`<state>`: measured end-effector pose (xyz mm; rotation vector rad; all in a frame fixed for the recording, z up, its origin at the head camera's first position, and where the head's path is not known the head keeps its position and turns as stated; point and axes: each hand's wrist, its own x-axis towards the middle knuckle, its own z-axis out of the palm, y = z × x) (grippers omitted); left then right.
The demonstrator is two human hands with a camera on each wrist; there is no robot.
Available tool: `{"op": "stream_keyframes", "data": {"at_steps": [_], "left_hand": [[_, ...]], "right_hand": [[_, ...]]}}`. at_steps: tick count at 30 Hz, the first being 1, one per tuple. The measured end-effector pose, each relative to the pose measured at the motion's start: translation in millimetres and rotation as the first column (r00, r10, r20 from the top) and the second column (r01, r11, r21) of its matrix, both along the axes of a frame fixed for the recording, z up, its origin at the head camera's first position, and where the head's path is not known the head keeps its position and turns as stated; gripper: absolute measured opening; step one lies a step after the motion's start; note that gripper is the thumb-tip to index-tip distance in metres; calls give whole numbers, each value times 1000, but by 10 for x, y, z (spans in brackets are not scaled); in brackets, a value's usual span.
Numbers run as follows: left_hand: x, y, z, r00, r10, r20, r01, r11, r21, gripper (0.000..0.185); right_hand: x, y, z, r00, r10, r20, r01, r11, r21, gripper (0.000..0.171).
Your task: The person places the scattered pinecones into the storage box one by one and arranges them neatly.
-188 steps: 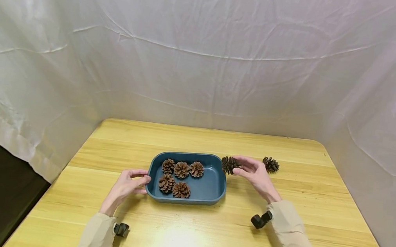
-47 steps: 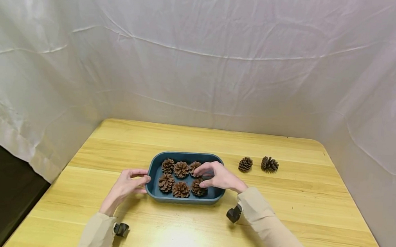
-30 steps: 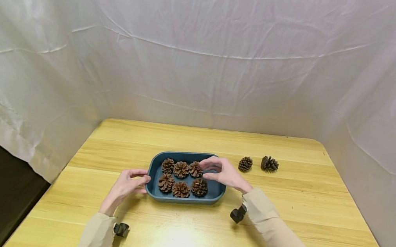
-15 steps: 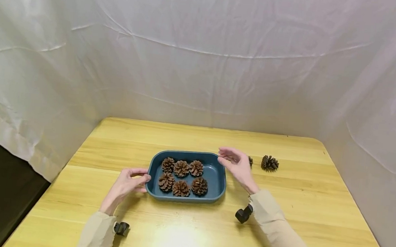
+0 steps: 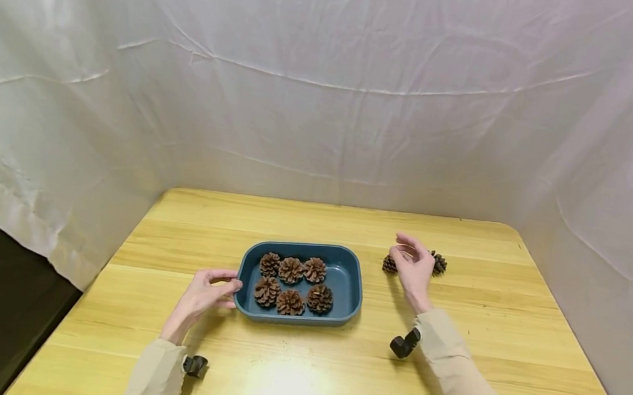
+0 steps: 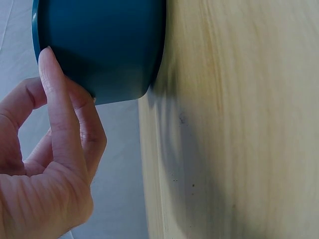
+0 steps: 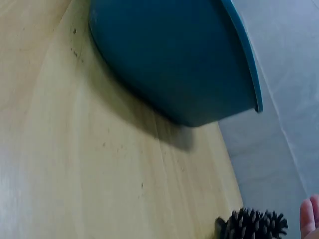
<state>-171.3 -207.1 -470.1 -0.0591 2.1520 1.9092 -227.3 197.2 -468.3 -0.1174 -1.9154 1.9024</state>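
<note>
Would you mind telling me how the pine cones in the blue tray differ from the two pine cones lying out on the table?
The six tray cones sit in two neat rows inside the blue tray; the two table cones lie loose on the bare wooden table. No hand touches the tray cones, while the right hand partly covers the table cones. All are brown, open-scaled cones.
</note>
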Motion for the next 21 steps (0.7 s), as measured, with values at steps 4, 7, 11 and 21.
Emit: {"op": "stream_keyframes", "data": {"at_steps": [4,7,11,21], "left_hand": [[0,6,-4,1000,4,3,-4,1000,8,44],[-2,3,-3,1000,-8,-4,8,1000,9,45],[-7,-4,-2,1000,-16,-10,16,1000,10,47],[-5,-11,-9,1000,-6,0,6,1000,9,45]], "right_hand": [[0,94,-47,998,-36,52,35,999,19,34],[-2,153,-83,991,-54,122,47,997,60,33],[2,201,-101,972,-55,229,23,990,141,35],[-16,249,-139,936,-27,350,-81,954,290,44]]}}
